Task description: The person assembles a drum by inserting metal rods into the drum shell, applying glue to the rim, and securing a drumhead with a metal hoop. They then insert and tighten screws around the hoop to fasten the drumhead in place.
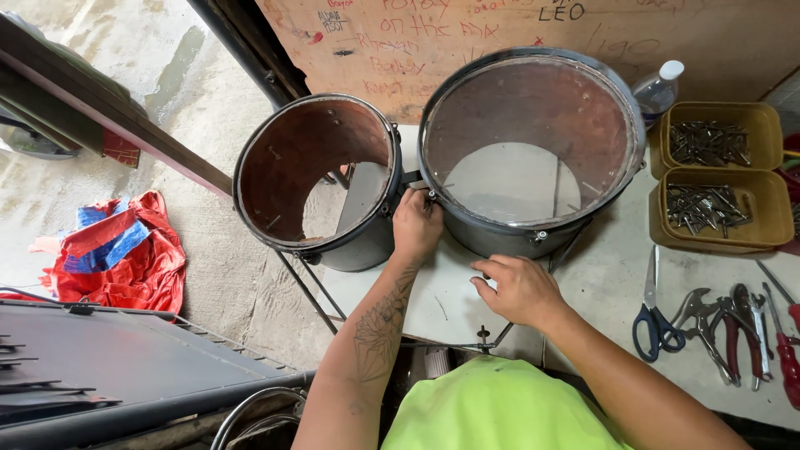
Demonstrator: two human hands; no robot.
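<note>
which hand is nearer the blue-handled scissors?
Right. The right hand rests on the table beside the larger drum, well left of the scissors. The left hand is farther away, up at the bracket between the drums.

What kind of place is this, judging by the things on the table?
Probably a small workshop for building or repairing drums. Two open drum shells stand on the table, beside trays of metal screws and pliers and scissors.
</note>
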